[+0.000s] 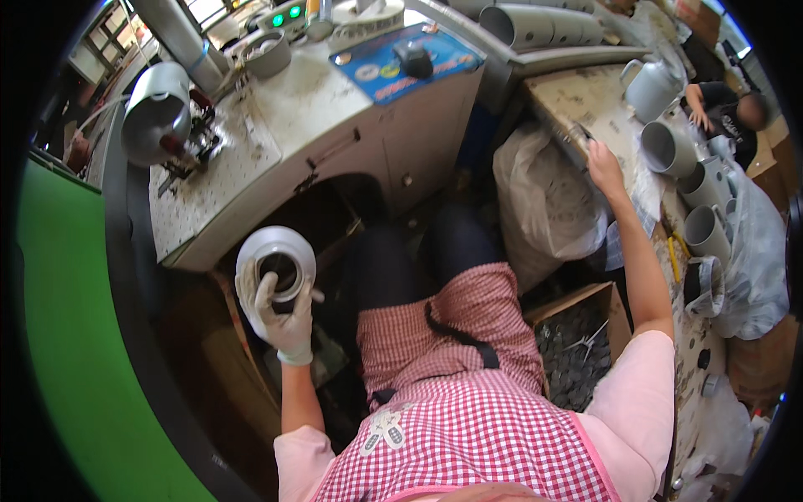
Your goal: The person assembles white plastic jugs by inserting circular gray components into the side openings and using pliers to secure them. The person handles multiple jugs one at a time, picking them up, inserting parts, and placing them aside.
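My left hand (pixel 283 318), in a pale glove, grips a white round vessel (pixel 288 238) beside my knees. The vessel's dark round opening faces up, and my gloved fingers reach over its neck and rim. My bare right hand (pixel 604 167) is stretched out to the edge of the worktable (pixel 577 92) on the right, its fingers closed. A small dark, metallic-looking piece (pixel 583 134) shows at my fingertips; its kind is too small to make out. Just below that hand hangs a translucent plastic bag (pixel 535 180).
On the left bench (pixel 309 109) stand a clamp fixture (pixel 196 138) and a metal cylinder (pixel 159 109). A computer mouse (pixel 412 60) lies on a blue mat. Grey cylinders (pixel 667 149) and a grey jug (pixel 652 90) line the right table. A carton (pixel 615 305) holds dark pieces. Another person (pixel 732 113) sits far right.
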The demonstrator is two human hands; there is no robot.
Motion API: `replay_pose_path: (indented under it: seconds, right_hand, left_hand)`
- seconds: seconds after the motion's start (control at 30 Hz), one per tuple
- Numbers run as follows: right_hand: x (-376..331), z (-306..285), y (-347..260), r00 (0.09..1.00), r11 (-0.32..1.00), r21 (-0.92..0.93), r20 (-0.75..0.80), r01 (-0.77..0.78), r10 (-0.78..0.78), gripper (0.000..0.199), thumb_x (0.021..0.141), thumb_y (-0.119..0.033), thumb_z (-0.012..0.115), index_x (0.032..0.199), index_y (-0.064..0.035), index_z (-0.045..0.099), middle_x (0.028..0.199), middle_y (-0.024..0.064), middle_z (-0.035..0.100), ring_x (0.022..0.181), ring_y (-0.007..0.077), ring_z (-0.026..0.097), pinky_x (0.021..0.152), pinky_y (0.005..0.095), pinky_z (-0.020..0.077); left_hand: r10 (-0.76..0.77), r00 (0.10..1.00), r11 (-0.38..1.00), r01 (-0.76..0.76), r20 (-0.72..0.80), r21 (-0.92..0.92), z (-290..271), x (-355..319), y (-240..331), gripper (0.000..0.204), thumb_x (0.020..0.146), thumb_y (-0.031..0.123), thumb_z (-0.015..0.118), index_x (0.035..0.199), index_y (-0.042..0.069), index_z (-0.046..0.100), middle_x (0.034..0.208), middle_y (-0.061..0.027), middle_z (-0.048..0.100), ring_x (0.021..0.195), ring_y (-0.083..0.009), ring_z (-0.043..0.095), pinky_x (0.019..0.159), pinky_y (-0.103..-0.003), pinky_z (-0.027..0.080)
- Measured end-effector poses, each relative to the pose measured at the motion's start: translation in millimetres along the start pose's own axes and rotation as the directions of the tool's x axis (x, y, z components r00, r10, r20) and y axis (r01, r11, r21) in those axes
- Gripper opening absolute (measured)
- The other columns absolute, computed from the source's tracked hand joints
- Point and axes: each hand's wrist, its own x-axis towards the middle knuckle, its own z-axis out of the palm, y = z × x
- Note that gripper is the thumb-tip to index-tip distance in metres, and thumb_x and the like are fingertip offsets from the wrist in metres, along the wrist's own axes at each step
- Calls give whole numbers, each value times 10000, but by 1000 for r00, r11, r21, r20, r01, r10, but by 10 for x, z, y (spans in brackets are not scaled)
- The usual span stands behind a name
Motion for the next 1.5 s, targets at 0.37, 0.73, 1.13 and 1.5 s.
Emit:
replay_pose_path:
  seconds: [0.37,0.73,1.13,1.5]
  right_hand:
    - [1034,118,-156,1000,996,-88,-6,11,-12,396,1038,-309,604,1326,-45,665,1327,179,627,1217,356,597,1003,477,494]
    - [2370,-683,-5883,798,798,406,223,446,-560,716,978,-693,525,1212,-44,720,1129,179,730,1025,341,726,858,439,582]
    - [844,-250,-3300,905,619,778,336,-110,-261,413,1055,-378,534,1170,-30,722,1056,182,767,930,311,752,795,442,573]
    - [-1781,-1005,-1314,749,633,415,473,-653,463,534,1103,-465,481,1195,-14,751,851,-2,715,729,47,568,610,207,406]
  left_hand:
    - [-89,994,988,79,65,135,-275,196,-2,326,669,190,945,781,62,667,1354,-227,660,1248,-453,622,1027,-498,513]
    - [-480,872,855,441,-96,-271,-986,142,276,294,672,64,896,837,71,653,1413,-296,589,1280,-396,610,1054,-462,485]
    - [-778,627,536,692,37,-484,-963,-323,-116,174,1004,155,638,991,-18,647,1488,-263,557,1350,-304,553,1158,-418,387]
    - [-650,735,633,664,191,-398,-882,-720,-212,125,944,126,725,958,8,687,1417,-188,608,1286,-252,572,1119,-383,395]
